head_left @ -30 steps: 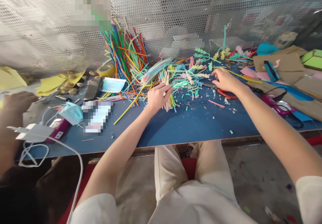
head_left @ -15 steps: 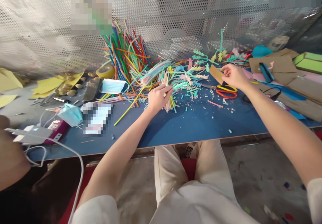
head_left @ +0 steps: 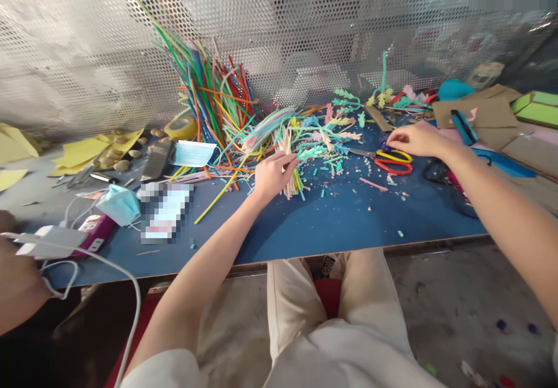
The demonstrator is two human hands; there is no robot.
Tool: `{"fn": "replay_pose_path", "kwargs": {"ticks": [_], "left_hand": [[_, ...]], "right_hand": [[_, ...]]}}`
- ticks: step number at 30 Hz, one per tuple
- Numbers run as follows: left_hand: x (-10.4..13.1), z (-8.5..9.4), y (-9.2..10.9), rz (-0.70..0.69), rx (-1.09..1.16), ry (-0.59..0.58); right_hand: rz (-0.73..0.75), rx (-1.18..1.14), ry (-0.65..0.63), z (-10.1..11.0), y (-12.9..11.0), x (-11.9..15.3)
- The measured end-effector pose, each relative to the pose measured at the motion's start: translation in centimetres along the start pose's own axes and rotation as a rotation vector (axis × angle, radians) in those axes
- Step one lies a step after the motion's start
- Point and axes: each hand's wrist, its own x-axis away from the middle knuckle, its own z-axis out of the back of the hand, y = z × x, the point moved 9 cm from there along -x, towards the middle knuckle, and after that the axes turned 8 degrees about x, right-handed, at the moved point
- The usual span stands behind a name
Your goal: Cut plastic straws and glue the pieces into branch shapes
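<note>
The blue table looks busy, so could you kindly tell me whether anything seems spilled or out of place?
Yes: small clippings lie scattered across the table near the scissors, looking spilled rather than gathered like the bunched strips.

Diffuse light pales the perforated metal panel (head_left: 65,39) at far left and leaves the near left dark, the pipe cleaners (head_left: 272,126) look slightly soft, wide-angle distortion stretches the right forearm (head_left: 492,193), and pixelation masks the far right.

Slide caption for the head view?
Left hand on pastel fuzzy stems, right hand near red-and-yellow-handled metal scissors.
</note>
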Motion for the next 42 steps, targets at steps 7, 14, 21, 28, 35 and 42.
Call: {"fn": "replay_pose_path", "kwargs": {"ticks": [7, 14, 21, 28, 35, 42], "left_hand": [[0.1, 0.0, -0.1, 0.025, 0.007, -0.008], [0.1, 0.1, -0.1, -0.003, 0.019, 0.025], [0.2, 0.3, 0.0, 0.004, 0.039, 0.038], [0.1, 0.9, 0.8, 0.016, 0.052, 0.048], [0.1, 1.9, 1.0, 0.013, 0.056, 0.109], [0.6, 2.0, 1.0, 0.018, 0.083, 0.130]], "right_hand": [[0.017, 0.082, -0.103, -3.0, 1.0, 0.0], [0.113, 0.171, -0.006, -4.1, 1.2, -0.3], [-0.005, 0.120, -0.123, -4.7, 1.5, 0.9], [-0.155, 0.299, -0.070, -2.3, 1.1, 1.5], [-0.148, -0.357, 0.257, 2.2, -5.5, 1.6], [0.186, -0.370, 0.193, 0.2, -15.6, 0.7]]}}
